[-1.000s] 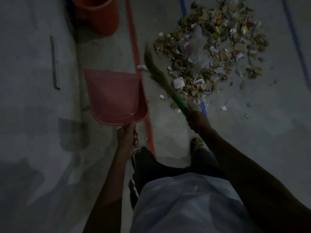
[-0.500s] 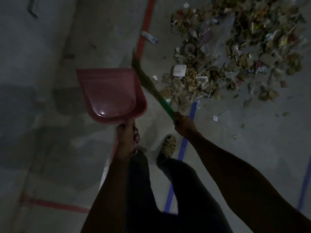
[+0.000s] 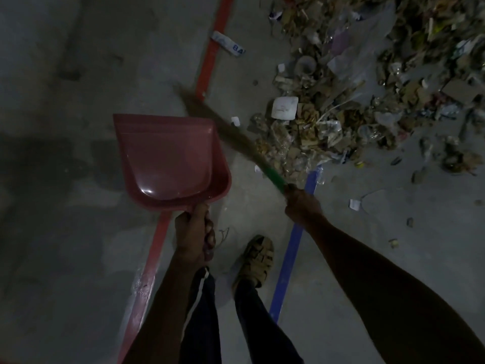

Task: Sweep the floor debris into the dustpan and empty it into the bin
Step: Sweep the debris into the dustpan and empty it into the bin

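My left hand point(image 3: 193, 233) grips the handle of a red dustpan point(image 3: 168, 161), which hangs empty above the grey floor, its mouth pointing away from me. My right hand point(image 3: 301, 203) holds a short grass broom point(image 3: 231, 137) by its green grip; the bristles slant up to the left, just right of the dustpan's edge. A wide heap of paper, leaves and plastic debris point(image 3: 354, 101) covers the floor at the upper right, its near edge right beside the broom. No bin shows in this view.
A red floor line point(image 3: 210, 56) runs under the dustpan and a blue floor line point(image 3: 288, 253) passes beside my sandalled foot point(image 3: 256, 258). A white wrapper point(image 3: 228, 44) lies near the red line. Small scraps point(image 3: 354, 203) dot the floor at the right.
The view has shifted closer to the debris heap, and the orange bucket seen a second ago has left the frame. Dustpan and broom stay held, now nearer the heap's edge.
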